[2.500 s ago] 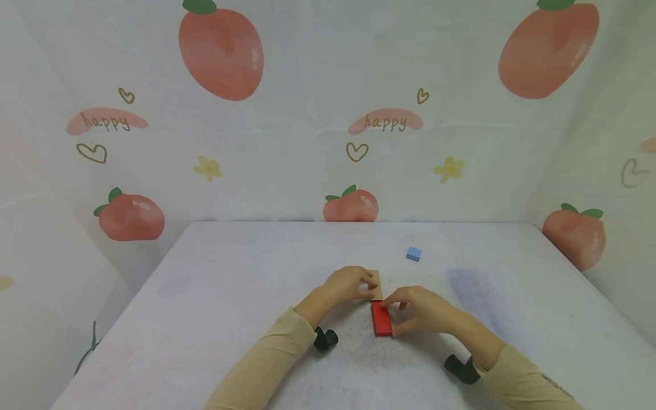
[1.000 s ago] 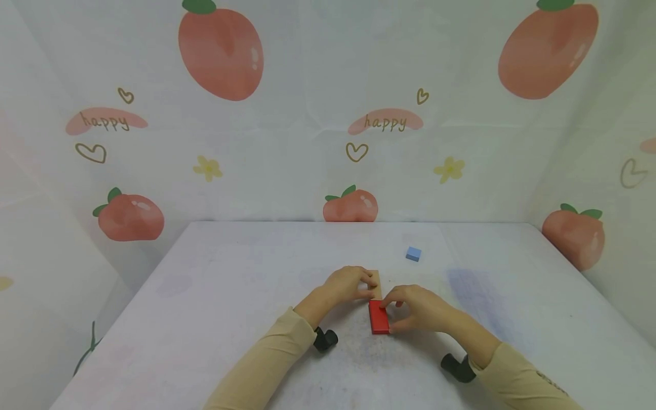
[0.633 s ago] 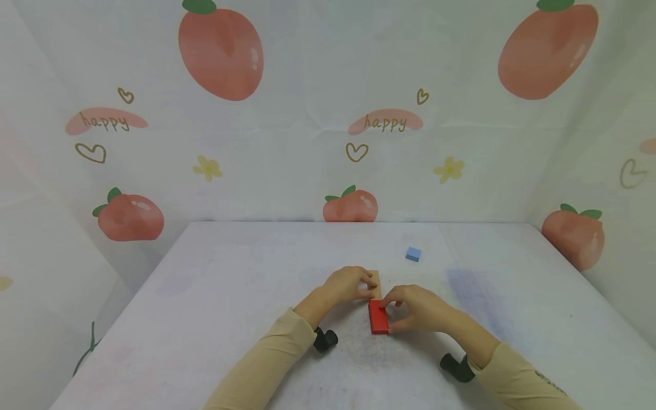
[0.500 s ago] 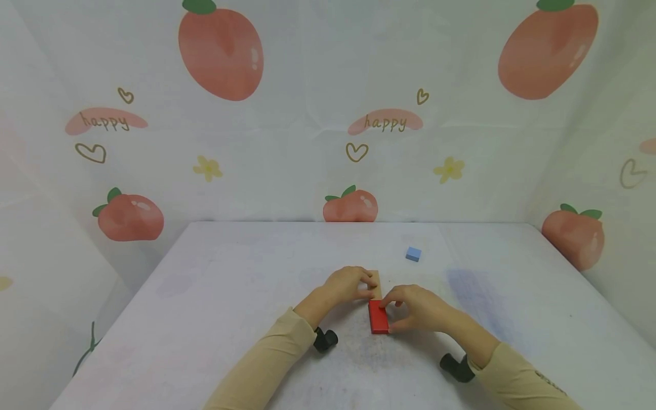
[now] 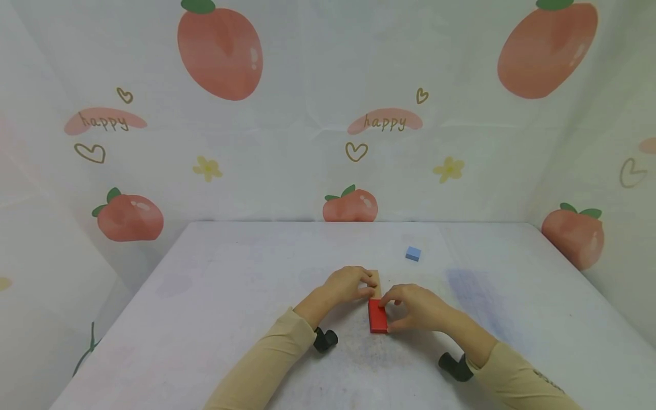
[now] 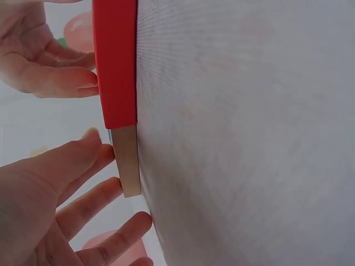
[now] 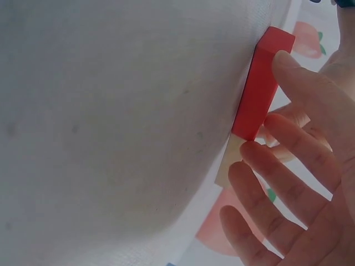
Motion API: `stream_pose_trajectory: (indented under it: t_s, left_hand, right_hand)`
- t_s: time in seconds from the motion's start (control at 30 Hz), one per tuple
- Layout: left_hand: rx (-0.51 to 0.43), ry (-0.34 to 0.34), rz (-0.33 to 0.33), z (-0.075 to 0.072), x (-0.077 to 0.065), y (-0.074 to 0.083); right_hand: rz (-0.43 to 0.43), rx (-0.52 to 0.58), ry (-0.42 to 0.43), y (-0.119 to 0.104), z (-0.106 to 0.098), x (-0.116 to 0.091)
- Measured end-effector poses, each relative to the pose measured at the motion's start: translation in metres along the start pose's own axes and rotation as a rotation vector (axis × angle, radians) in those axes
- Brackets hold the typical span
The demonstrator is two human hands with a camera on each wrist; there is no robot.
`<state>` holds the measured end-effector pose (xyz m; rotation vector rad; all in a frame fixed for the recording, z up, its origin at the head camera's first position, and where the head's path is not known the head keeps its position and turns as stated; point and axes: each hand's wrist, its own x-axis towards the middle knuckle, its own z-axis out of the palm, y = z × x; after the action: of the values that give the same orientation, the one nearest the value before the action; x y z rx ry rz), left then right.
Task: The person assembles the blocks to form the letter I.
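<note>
A red rectangular block (image 5: 377,319) lies flat on the table, its far end meeting the near end of a plain wooden block (image 5: 376,279). Together they form a straight line. My left hand (image 5: 347,285) touches the wooden block from the left with loosely spread fingers, covering part of it. On the other side, my right hand (image 5: 420,308) has its thumb on the red block's near right corner and the index finger by its far end. In the right wrist view, the fingers lie along one side of the red block (image 7: 258,88) rather than round it.
A small blue block (image 5: 413,254) lies farther back, to the right of the wooden block. White cloth with printed peaches hangs behind and beside the white table (image 5: 246,256). Each wrist carries a black camera mount.
My right hand has slid the red block slightly away and to the left, closing the small gap to the wooden block. My left hand has stayed in place.
</note>
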<state>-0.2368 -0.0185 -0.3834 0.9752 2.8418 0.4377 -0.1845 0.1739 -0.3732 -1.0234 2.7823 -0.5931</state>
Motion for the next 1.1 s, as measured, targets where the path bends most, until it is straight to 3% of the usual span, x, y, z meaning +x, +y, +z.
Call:
stream_pose_trajectory:
  t_s: [0.8,1.1]
  left_hand:
    - [-0.018,-0.019,0.030,-0.001,-0.002,-0.002]
    - [-0.026,-0.051,-0.026,-0.002,-0.004,0.002]
  right_hand:
    - [-0.024,0.010,-0.001,0.004,0.001,0.000]
    - [-0.013,0.080,0.057,0.016,-0.006,-0.005]
